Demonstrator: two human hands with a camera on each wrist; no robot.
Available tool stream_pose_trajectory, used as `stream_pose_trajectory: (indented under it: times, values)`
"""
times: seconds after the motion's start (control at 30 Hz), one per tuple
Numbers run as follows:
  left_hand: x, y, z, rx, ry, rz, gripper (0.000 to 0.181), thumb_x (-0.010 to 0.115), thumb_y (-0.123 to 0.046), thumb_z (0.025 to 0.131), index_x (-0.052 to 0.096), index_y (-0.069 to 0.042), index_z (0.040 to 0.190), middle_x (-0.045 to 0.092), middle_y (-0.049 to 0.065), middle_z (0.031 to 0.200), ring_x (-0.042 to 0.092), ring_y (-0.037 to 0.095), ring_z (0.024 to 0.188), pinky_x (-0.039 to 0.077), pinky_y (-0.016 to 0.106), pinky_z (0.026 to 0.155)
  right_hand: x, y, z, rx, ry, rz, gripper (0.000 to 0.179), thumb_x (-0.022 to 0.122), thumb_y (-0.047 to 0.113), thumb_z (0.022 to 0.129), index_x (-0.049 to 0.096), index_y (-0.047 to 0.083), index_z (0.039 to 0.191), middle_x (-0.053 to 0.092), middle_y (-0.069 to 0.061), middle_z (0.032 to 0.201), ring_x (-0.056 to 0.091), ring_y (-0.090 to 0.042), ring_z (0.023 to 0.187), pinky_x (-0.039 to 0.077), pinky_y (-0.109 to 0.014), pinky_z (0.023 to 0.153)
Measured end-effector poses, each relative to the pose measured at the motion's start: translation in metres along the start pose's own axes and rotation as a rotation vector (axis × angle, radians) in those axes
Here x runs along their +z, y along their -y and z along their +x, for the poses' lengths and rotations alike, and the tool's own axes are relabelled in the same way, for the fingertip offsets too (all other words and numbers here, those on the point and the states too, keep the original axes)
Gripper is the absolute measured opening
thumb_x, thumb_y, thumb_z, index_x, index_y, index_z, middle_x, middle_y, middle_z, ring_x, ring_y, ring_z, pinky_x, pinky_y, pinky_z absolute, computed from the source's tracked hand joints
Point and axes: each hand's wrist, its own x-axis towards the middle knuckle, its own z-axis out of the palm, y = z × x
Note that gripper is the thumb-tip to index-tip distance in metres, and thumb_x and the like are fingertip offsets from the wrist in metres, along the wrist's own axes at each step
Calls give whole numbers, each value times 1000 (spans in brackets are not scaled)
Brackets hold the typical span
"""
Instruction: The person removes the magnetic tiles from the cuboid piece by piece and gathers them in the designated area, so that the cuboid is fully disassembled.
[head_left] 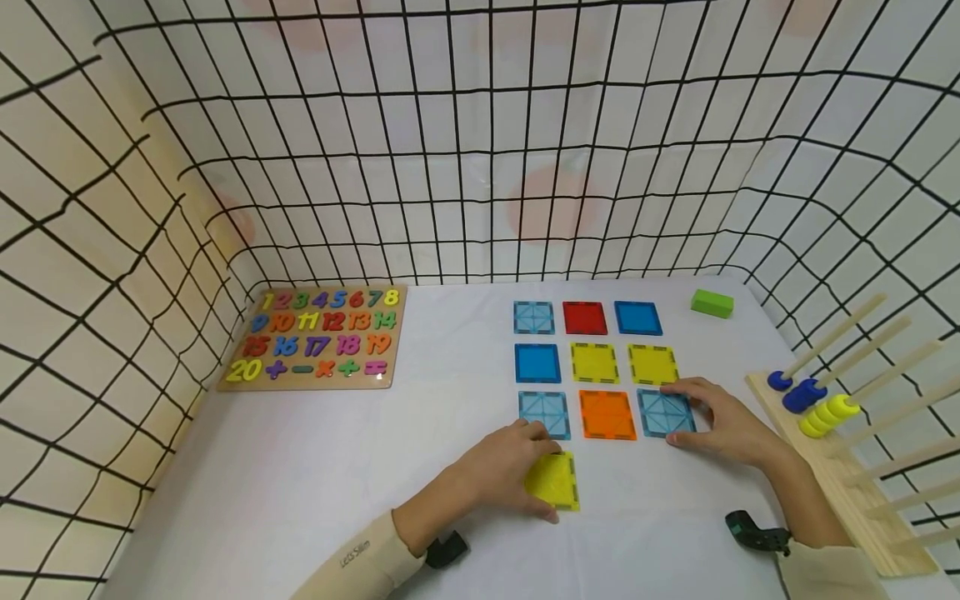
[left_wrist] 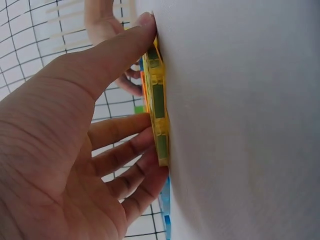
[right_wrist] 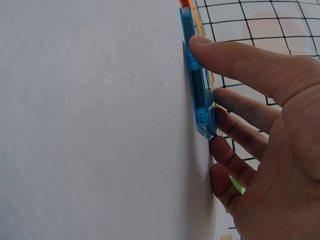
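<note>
My left hand (head_left: pixel 504 468) grips a yellow square magnetic tile (head_left: pixel 558 482) by its edges, thumb on the near side and fingers on the far side. In the left wrist view the tile's edge (left_wrist: pixel 159 100) lies close along the white cloth. At the lower right of a tile grid, my right hand (head_left: pixel 723 421) holds a light blue tile (head_left: pixel 664 413), with the thumb at its near edge and fingertips at its far corner. An orange tile (head_left: pixel 607 415) lies left of that one, and another light blue tile (head_left: pixel 545 410) sits just beyond my left fingers.
Farther rows hold blue (head_left: pixel 537 363), yellow (head_left: pixel 594 362) and red (head_left: pixel 585 317) tiles. A wooden number board (head_left: pixel 307 381) lies at the left. To the right stands a pegged bead rack (head_left: pixel 862 500), with a green block (head_left: pixel 712 303) behind. Black wire mesh (head_left: pixel 491 150) surrounds the table.
</note>
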Motion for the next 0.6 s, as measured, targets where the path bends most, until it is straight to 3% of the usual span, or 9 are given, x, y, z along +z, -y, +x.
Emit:
stream_pose_trajectory:
  times: [0.3,0.4,0.5,0.6]
  values:
    - [-1,-4,0,-5,2,23,86,79,-72,73,63,-23,141,60,-4,132,49,10,110,51,16,93,-2,2,-3,-11,-1,-24,73,84,42,85,54,16,146,43,-23,152,49,-46,128,42,-71,108]
    - [-7,-2,-2,0,-28,18,86,75,-76,75,63,-23,141,60,-4,133,49,11,111,51,17,94,-7,8,-4,-4,-2,-61,72,82,44,87,53,15,147,46,-21,149,53,-39,120,53,-59,100]
    - [-20,5,-9,-33,-65,-5,84,72,-76,78,64,-21,141,61,-2,135,50,12,113,53,22,97,-16,19,-3,7,0,-80,70,78,46,90,52,15,147,49,-19,147,54,-34,116,55,-44,88]
    - [-35,21,-18,-105,-126,-42,79,74,-71,81,65,-20,140,61,-1,136,52,14,117,55,29,101,-26,33,3,10,5,-87,66,72,47,95,50,14,148,50,-19,146,54,-36,117,55,-44,87]
